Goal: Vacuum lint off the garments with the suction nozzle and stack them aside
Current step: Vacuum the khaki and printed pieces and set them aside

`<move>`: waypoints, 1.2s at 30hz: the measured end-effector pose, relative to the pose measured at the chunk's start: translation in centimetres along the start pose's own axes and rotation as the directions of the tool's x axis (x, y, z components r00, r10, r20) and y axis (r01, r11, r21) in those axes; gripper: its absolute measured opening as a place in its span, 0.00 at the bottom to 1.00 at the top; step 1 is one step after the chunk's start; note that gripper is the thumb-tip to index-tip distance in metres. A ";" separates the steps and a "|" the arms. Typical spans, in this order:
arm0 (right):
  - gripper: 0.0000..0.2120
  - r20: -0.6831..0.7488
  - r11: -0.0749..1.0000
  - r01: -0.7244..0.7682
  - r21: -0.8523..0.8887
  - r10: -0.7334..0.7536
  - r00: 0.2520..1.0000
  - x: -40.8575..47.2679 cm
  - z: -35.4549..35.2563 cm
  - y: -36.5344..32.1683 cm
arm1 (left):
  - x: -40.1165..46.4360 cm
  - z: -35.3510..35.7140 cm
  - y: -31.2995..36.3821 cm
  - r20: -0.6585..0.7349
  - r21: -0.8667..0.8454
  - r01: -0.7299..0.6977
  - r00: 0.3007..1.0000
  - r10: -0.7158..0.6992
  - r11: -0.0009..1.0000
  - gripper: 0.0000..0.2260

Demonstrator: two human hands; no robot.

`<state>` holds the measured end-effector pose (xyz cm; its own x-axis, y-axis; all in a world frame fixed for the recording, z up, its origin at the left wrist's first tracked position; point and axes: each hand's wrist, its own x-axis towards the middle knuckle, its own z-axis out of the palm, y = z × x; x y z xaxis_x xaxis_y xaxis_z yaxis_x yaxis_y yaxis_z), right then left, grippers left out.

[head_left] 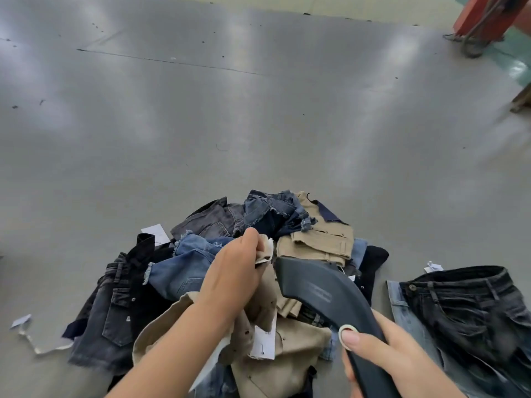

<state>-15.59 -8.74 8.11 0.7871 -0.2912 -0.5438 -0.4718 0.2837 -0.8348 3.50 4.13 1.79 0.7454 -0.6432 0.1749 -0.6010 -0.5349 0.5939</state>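
Surface: smooth grey sheet floor (pixel 201 124), glossy with pale light streaks, dark specks scattered, a thin seam crossing its far left part. Far right corner: orange-red post base (pixel 482 18) on a green strip, blurred, cut off by the frame.

Item, near left edge: white paper tag with torn cloth strip (pixel 28 331), lying flat.

Item, near centre: heap of denim and khaki garments (pixel 258 254), crumpled; black washed denim at its left, frayed mid-blue denim next, dark navy pieces at the far side, tan twill with small studs to the right and nearest me. Lower layers hidden; the near edge runs out of view.

My left hand (pixel 232 277): fingers curled, pinching a pale beige fabric edge (pixel 265 251) atop the heap.

My right hand (pixel 382 357): wrapped around the handle of the dark grey curved plastic suction nozzle (pixel 319 291), thumb pressing a white ring button. Nozzle tip sits just beside the pinched fabric; contact unclear.

Item, near right: folded black faded jeans (pixel 465 308) over light-blue denim, apart from the heap, partly cut off.
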 end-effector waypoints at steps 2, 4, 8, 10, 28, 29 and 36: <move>0.23 0.045 0.998 -0.014 0.057 0.012 0.999 0.1 0.4 -0.1 | -0.1 0.2 0.1 0.020 -0.028 -0.030 0.999 0.030 0.999 0.12; 0.21 0.051 0.997 -0.030 0.072 0.026 0.998 0.2 0.4 -0.1 | -0.3 0.3 0.3 0.037 -0.029 -0.061 0.997 0.062 0.998 0.15; 0.16 0.027 0.990 -0.103 0.091 0.101 0.994 0.5 0.1 -0.3 | -1.0 0.7 0.5 0.045 -0.032 -0.136 0.989 0.138 0.990 0.14; 0.18 -0.029 0.992 -0.098 0.074 0.100 0.995 0.8 -0.3 -0.5 | -1.2 1.0 0.4 0.054 -0.028 -0.140 0.989 0.141 0.990 0.16; 0.18 -0.102 0.988 -0.125 0.089 0.134 0.986 2.1 -1.6 -0.2 | -1.5 2.0 0.3 0.112 -0.083 -0.285 0.949 0.293 0.955 0.13; 0.17 -0.125 0.988 -0.122 0.098 0.134 0.983 2.4 -1.8 -0.4 | -1.5 2.0 0.2 0.110 -0.100 -0.291 0.947 0.301 0.952 0.13; 0.19 -0.030 0.993 -0.089 0.078 0.091 0.995 0.3 -2.3 -0.2 | -0.5 1.8 -1.9 0.090 -0.230 -0.155 0.980 0.180 0.961 0.11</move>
<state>-16.18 -10.96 7.88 0.7285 -0.2916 -0.6199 -0.5074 0.3783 -0.7742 3.70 4.47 -0.81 0.5960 -0.7757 0.2076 -0.6271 -0.2881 0.7237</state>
